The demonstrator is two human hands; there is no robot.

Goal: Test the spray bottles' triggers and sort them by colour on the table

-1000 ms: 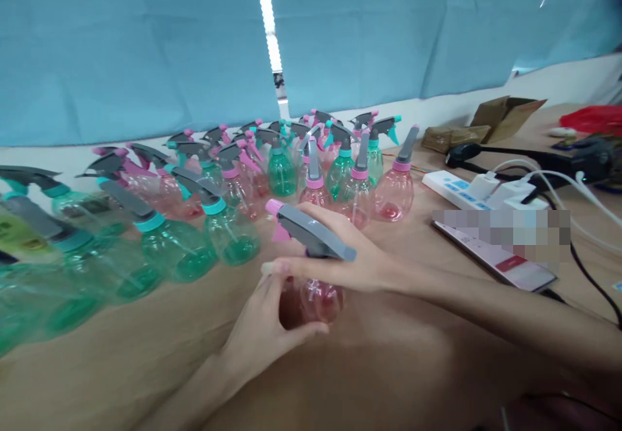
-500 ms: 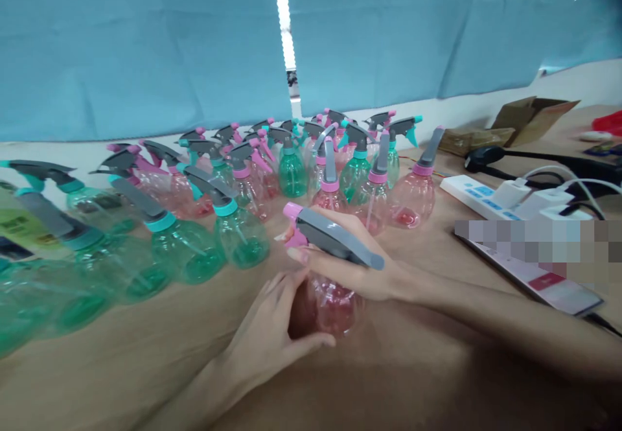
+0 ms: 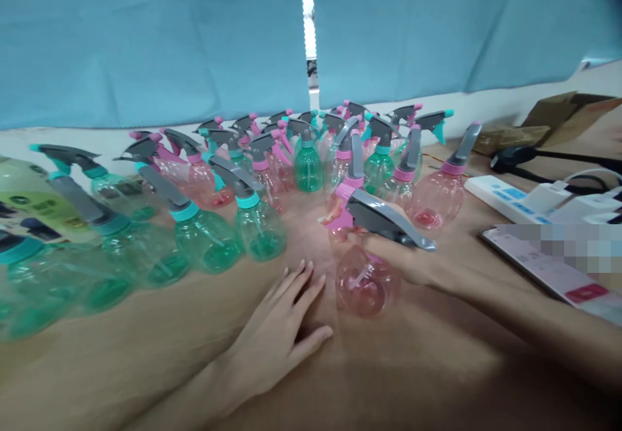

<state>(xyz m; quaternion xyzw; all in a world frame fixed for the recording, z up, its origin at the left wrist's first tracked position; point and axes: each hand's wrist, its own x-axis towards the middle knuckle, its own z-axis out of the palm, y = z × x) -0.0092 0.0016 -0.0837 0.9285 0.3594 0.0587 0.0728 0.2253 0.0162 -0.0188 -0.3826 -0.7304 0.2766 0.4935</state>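
Note:
A clear pink spray bottle (image 3: 365, 288) with a grey and pink trigger head is in front of me, right of centre. My right hand (image 3: 389, 249) is wrapped round its neck beneath the trigger head, the fingers partly hidden behind it. To the left of the bottle my left hand (image 3: 279, 327) lies with fingers spread on the tabletop, apart from the bottle and holding nothing. The nearest green spray bottle (image 3: 260, 233) stands beyond my left fingertips. Behind my right hand a pink spray bottle (image 3: 437, 198) stands at the right end of the group.
Several green and pink spray bottles (image 3: 308, 165) crowd the back and left of the wooden table (image 3: 160, 360). On the right lie a white power strip (image 3: 505, 194) with plugs, a phone (image 3: 539, 262) and a cardboard box (image 3: 566, 116). A blue cloth (image 3: 146, 42) hangs behind.
My left hand has come away from the pink spray bottle and now rests on the table. The right hand still grips the bottle, which has shifted right in view; the whole view has shifted too.

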